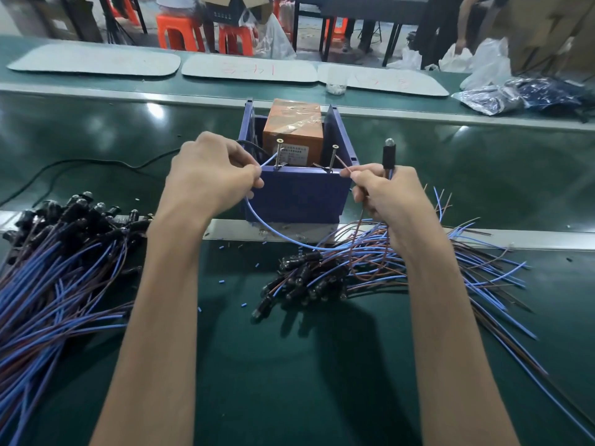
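Both hands are up at the blue box (299, 194), which stands near the middle of the worktop (289, 365), just past the metal rail. The left hand (206, 175) has thumb and forefinger pinched on the blue wire (257, 217), close to its free end, and that end points up at the left screw (278, 152) on the box's front edge. Touching or just beside it? I cannot tell. The right hand (386, 194) is doing double duty: its fingertips pinch the brown wire (342, 166), aimed at the right screw (333, 157), while the other fingers curl round the LED lamp (388, 154) and hold it upright, bulb on top, with no glow that I can make out.

This is featherweight stuff. The leads look thin, springy and smooth-jacketed; the blue one sags in a long loop below the box and runs across under the right wrist. They will flex and wander if held far back, so the pinch belongs close behind the tip, as here. The lamp's dark body is the stiff part and the safe place to grip. The clear bulb looks like the fragile end, and any bare tip would bend easily.

Both wrists are raised, forearms running in from the near edge, knuckles up and hands tipped inward toward the screws. An orange power unit (294, 123) sits inside the box. Tested or waiting, heaps of wired lamps lie at the left edge (64, 252) and under the right forearm (322, 278)
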The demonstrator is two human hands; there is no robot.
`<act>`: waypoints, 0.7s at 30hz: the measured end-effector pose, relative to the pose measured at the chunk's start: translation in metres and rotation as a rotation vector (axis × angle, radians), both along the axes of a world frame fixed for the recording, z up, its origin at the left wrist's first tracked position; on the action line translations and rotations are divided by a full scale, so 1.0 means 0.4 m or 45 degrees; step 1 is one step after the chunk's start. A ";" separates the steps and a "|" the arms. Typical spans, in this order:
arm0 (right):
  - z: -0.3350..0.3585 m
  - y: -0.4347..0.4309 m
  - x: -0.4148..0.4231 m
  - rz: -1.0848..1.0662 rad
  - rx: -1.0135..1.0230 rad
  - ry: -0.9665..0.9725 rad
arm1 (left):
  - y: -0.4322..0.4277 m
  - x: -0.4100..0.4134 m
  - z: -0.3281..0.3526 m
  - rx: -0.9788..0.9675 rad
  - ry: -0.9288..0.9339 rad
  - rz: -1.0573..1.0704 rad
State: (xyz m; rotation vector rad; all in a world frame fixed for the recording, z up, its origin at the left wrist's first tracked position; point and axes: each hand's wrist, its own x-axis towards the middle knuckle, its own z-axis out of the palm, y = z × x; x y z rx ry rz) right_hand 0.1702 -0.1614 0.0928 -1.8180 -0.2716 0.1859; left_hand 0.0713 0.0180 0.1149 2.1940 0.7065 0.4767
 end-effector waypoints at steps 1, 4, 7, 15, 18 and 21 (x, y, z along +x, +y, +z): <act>-0.001 0.001 0.001 0.010 -0.010 -0.003 | 0.001 0.001 -0.001 -0.002 -0.001 -0.009; -0.004 0.002 0.004 0.031 -0.024 -0.010 | 0.005 0.002 -0.004 -0.019 -0.009 -0.045; -0.005 0.002 0.005 0.046 -0.017 -0.018 | 0.007 0.002 -0.007 -0.031 -0.016 -0.079; -0.003 -0.004 0.007 0.042 -0.034 -0.016 | 0.015 0.002 -0.009 -0.020 0.011 -0.121; -0.004 -0.004 0.006 0.049 -0.018 -0.010 | 0.017 -0.001 -0.005 -0.016 0.020 -0.148; -0.006 0.000 0.005 0.047 -0.017 -0.010 | 0.019 -0.005 -0.002 -0.010 0.031 -0.165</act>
